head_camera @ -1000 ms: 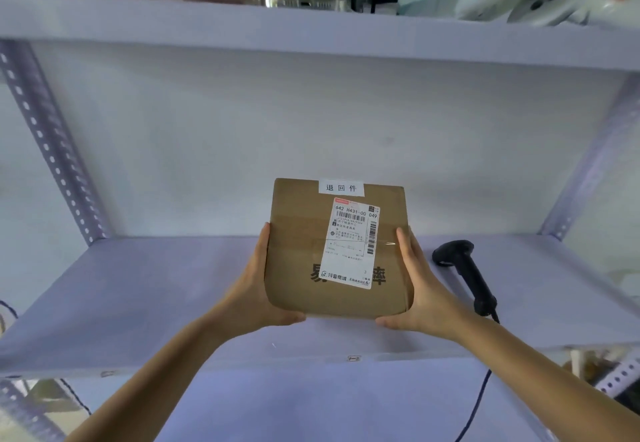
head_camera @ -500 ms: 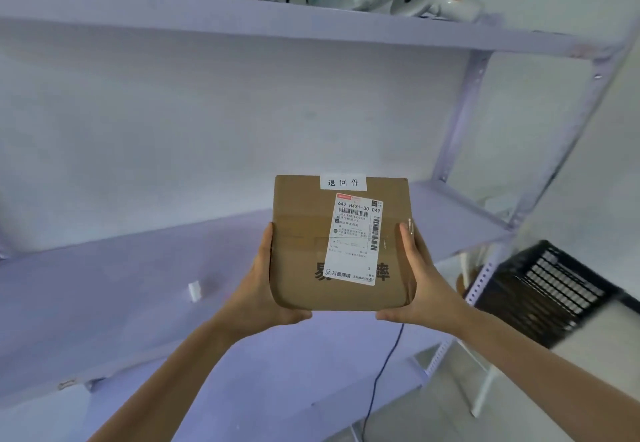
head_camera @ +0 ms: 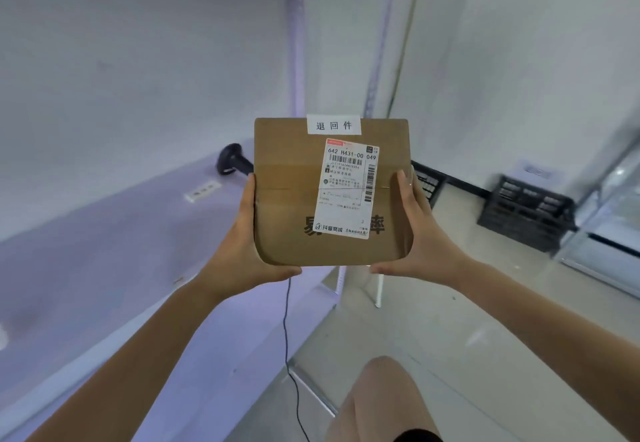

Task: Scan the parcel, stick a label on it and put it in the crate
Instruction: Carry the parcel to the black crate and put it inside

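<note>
The parcel (head_camera: 294,199), a flat brown cardboard box, is held up in the air between the person's two hands, clear of the shelf (head_camera: 114,251) and off its right-hand end, its broad face turned toward the camera. The left hand (head_camera: 247,251) grips the box's left edge, fingers flat up the side and the thumb tucked under the bottom left corner. The right hand (head_camera: 420,237) mirrors it on the right edge, fingers reaching upward along the side and the thumb under the bottom right corner; both hands are partly open, pressed against the cardboard rather than curled into fists. A printed shipping label (head_camera: 349,192) with barcodes sits on the right half of the face, and a small white label (head_camera: 334,125) with three characters is stuck at the top edge. On the shelf, just behind the parcel's left edge, lies a black scanner (head_camera: 232,160), its handle hidden by the box. Its cable (head_camera: 286,330) hangs down past the shelf's front edge. Well to the right, on the floor by the wall, stands a black crate (head_camera: 526,214).
</note>
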